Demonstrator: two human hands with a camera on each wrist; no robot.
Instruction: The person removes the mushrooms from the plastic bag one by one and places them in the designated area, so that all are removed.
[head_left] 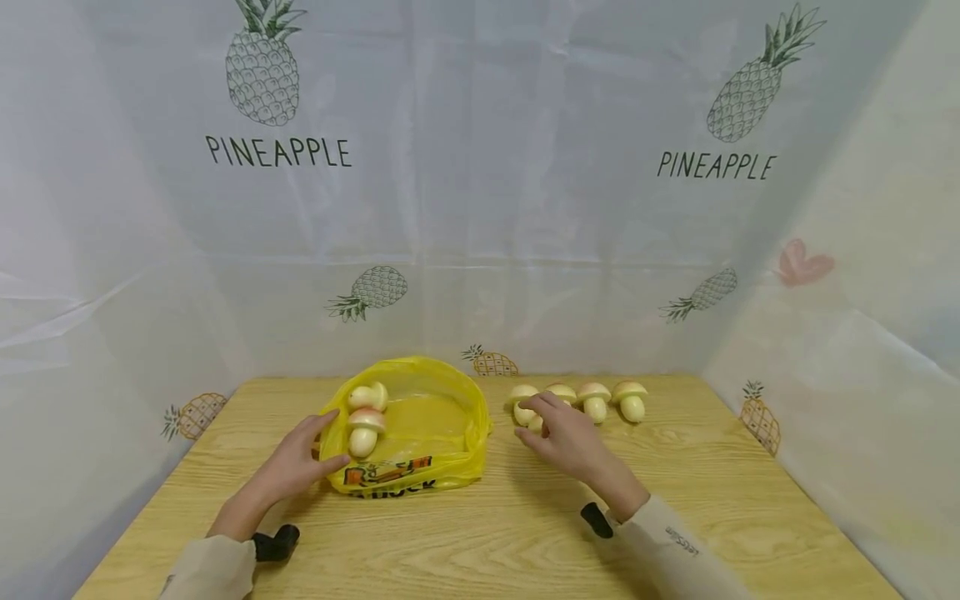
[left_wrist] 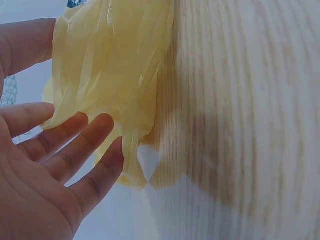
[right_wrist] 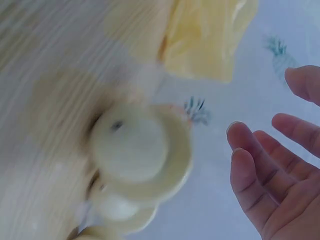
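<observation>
I am looking into a makeshift recording booth, not a lived-in room. A pale plastic sheet [head_left: 480, 192] printed with pineapples and the word PINEAPPLE hangs as backdrop and both side walls, closing off the space on three sides. Inside it stands a light wood-grain counter [head_left: 525, 533] holding only props: toy mushrooms [head_left: 596, 402] in a row and a yellow plastic bag [head_left: 420, 433] with two more inside.

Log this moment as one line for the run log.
left hand: open, touching yellow bag | right hand: open, at mushrooms on table | two mushrooms in bag
</observation>
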